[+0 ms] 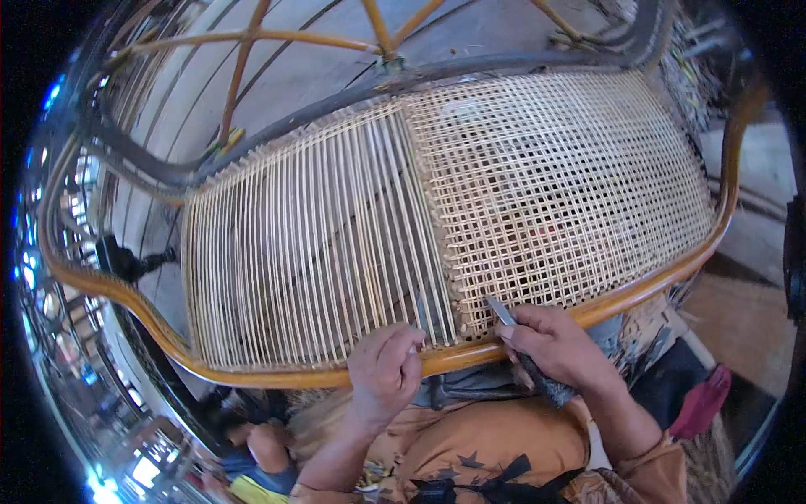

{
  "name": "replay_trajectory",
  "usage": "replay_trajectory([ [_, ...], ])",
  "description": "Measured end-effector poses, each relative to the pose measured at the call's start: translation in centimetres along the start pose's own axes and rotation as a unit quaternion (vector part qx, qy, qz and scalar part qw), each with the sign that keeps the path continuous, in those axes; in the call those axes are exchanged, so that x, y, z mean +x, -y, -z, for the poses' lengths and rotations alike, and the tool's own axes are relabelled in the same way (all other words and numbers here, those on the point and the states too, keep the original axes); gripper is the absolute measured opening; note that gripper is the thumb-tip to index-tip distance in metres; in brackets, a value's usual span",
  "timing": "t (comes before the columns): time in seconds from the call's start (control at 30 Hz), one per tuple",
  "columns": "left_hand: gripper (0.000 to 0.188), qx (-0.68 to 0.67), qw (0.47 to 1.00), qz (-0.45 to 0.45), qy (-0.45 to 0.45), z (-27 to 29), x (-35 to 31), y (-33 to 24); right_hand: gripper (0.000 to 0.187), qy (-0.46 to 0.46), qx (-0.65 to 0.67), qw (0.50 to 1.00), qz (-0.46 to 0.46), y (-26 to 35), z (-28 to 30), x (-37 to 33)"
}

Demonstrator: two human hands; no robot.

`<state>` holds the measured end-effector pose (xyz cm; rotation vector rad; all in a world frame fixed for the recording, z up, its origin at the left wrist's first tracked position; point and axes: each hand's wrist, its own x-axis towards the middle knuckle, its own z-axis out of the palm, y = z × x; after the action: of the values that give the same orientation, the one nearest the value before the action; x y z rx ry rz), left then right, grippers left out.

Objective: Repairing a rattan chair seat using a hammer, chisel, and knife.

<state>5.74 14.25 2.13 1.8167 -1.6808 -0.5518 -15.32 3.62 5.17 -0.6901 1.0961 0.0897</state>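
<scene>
Cane seat (pixel 445 227) lies just ahead, long axis left-to-right; right hand (pixel 550 343), nearer its weave (pixel 571 185), grips knife (pixel 501 312); left hand (pixel 386 367) curls, contents unclear.

A pale grey floor (pixel 323 63), marked with long dark lines, spreads out across the far side of the room. Along its left edge I see a dense, blurred jumble of framework (pixel 71 336), too smeared to sort into separate pieces of furniture. Small bluish-white lights (pixel 54 91) glint through the jumble, and lower down there is a bright pane-like patch (pixel 145 470), with a harsh white glare (pixel 105 487) beyond it. A black object (pixel 122 259), hard to make out, stands near the floor's left edge. Towards the right edge the ground turns to a brown stretch (pixel 747 323), and a tangle of dry strands (pixel 688 76) lies at the far right corner.
</scene>
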Motion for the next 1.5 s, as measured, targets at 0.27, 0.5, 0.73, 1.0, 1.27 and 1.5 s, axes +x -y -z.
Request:
replay_trajectory([
  [0.27, 0.028, -0.005, 1.0, -0.018, -0.009, 0.0, 0.3, -0.1, 0.023, -0.022, 0.038, 0.999, -0.018, -0.2, -1.2, -0.3],
  [0.5, 0.029, -0.004, 1.0, -0.021, -0.001, 0.0, 0.5, -0.4, 0.02, -0.028, 0.041, 0.999, -0.001, 0.0, -0.9, -1.1],
  [0.73, 0.027, -0.008, 1.0, -0.016, 0.013, 0.0, 0.5, -0.3, 0.026, -0.019, -0.026, 0.999, 0.013, -0.3, 0.4, 0.1],
  [1.0, 0.026, 0.004, 1.0, -0.007, 0.022, 0.2, 0.2, -0.4, 0.024, -0.026, -0.064, 0.998, 0.004, 0.6, 1.2, -0.4],
  [1.27, 0.023, -0.014, 1.0, -0.002, 0.011, -0.1, 0.4, -0.5, 0.029, 0.031, -0.13, 0.991, 0.015, 2.3, 3.0, 1.0],
  [1.5, 0.021, -0.02, 1.0, -0.012, 0.009, -0.3, 0.2, -0.4, 0.031, 0.039, -0.203, 0.977, 0.047, 1.6, 2.8, 1.3],
])
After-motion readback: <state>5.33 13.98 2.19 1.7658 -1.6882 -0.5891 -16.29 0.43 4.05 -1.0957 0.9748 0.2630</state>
